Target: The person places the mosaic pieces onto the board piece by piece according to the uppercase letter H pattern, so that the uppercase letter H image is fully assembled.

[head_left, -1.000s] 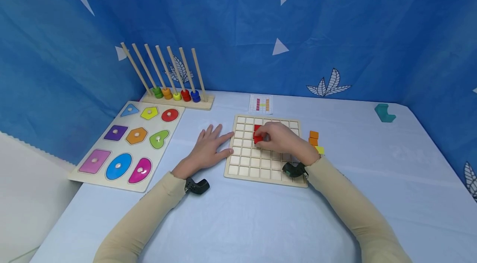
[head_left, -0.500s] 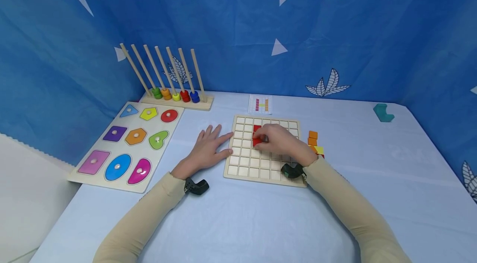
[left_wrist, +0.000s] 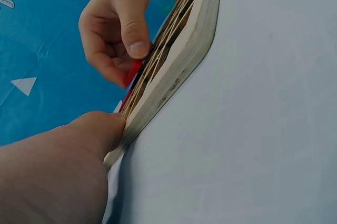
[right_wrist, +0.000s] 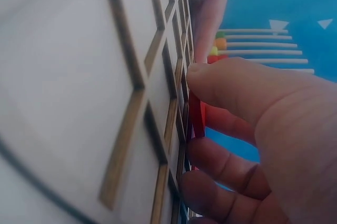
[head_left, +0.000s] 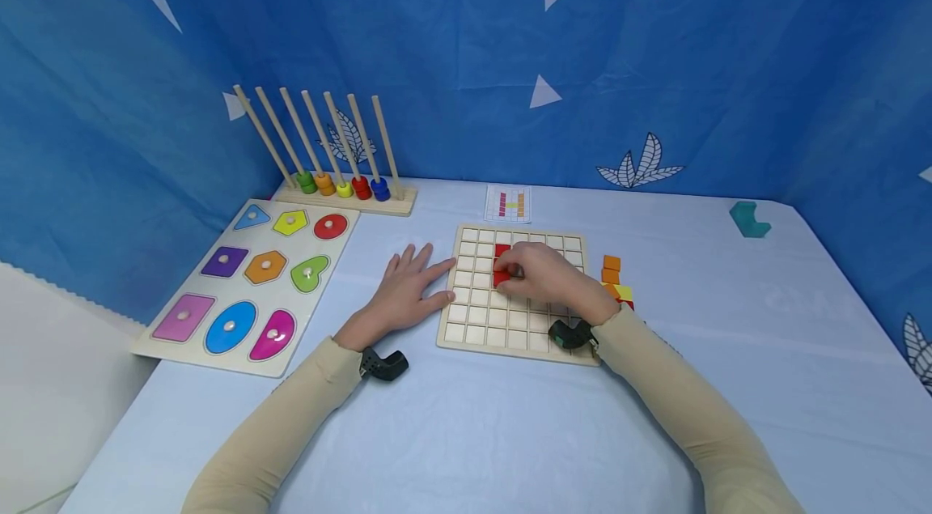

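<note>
My right hand (head_left: 542,275) is over the wooden grid board (head_left: 476,340) and pinches a red square tile (right_wrist: 197,114) between thumb and fingers. In the right wrist view the tile stands tilted close against the grid. Another red tile (head_left: 502,250) lies in a cell just beyond it. My left hand (head_left: 402,291) lies with fingers spread beside the board, and its thumb and forefinger touch the left edge. The left wrist view shows the left thumb (left_wrist: 105,126) at the board's rim, with the right hand (left_wrist: 118,29) behind.
Orange tiles (head_left: 612,264) and a yellow tile (head_left: 624,293) lie right of the board. A printed pattern card (head_left: 508,204) is behind it. To the left are a shape puzzle (head_left: 240,291) and a peg stand (head_left: 349,201) with coloured rings. A teal piece (head_left: 748,220) lies far right.
The right hand has sunk slightly toward the front of the board with the red tile over the first half second, then stays nearly still. The left hand keeps its place.
</note>
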`<state>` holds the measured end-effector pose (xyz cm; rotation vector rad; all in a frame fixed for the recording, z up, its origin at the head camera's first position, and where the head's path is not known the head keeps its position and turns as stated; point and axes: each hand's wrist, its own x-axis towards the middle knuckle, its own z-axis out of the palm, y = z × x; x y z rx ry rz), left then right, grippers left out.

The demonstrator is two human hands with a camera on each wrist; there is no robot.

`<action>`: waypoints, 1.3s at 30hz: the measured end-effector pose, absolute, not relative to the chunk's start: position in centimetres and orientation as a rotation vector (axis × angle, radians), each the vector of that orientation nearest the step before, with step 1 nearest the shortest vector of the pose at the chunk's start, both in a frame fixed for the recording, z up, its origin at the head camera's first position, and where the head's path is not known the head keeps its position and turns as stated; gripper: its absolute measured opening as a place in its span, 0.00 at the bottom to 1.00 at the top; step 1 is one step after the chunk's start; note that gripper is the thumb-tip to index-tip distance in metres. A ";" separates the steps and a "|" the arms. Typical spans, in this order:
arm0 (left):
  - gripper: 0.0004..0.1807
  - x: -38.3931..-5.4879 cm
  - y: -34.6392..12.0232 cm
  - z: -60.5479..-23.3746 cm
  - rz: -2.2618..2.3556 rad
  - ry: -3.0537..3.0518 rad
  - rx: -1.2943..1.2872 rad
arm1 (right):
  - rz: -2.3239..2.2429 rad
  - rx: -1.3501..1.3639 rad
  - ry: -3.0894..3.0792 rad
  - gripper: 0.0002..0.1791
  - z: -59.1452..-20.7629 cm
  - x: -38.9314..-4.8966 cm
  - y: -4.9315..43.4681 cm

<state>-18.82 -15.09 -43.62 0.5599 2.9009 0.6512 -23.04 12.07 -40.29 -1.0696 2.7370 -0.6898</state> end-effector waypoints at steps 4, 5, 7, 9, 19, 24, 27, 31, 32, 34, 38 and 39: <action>0.35 -18.9 -15.1 -43.6 0.641 2.904 0.555 | -0.686 -1.073 2.736 0.10 -40.3 -23.1 12.1; 0.35 -18.9 -15.1 -43.6 0.639 2.904 0.554 | -0.686 -1.075 2.736 0.10 -40.3 -23.1 12.1; 0.36 -18.9 -15.1 -43.6 0.638 2.902 0.551 | -0.692 -1.071 2.733 0.10 -40.3 -23.1 12.1; 0.36 -18.9 -15.1 -43.6 0.640 2.897 0.544 | -0.700 -1.065 2.733 0.09 -40.3 -23.1 12.1; 0.35 -19.0 -15.1 -43.6 0.658 2.900 0.557 | -0.683 -1.075 2.747 0.11 -40.3 -22.9 12.1; 0.35 -18.9 -15.0 -43.6 0.636 2.904 0.554 | -0.691 -1.058 2.732 0.11 -40.4 -22.9 12.1; 0.35 -18.9 -15.1 -43.6 0.629 2.905 0.555 | -0.689 -1.044 2.727 0.11 -40.3 -22.9 12.0; 0.36 -18.9 -15.1 -43.6 0.634 2.905 0.555 | -0.676 -1.030 2.730 0.12 -40.3 -22.9 12.0; 0.36 -18.8 -15.1 -43.6 0.634 2.908 0.558 | -0.672 -1.027 2.730 0.12 -40.2 -22.9 12.0; 0.35 -18.8 -15.1 -43.6 0.637 2.913 0.565 | -0.667 -1.023 2.734 0.12 -40.2 -22.8 12.0; 0.35 -18.8 -15.1 -43.6 0.637 2.911 0.563 | -0.664 -1.020 2.734 0.13 -40.1 -22.8 11.9; 0.35 -18.8 -15.1 -43.6 0.637 2.912 0.564 | -0.665 -1.019 2.734 0.13 -40.1 -22.8 11.9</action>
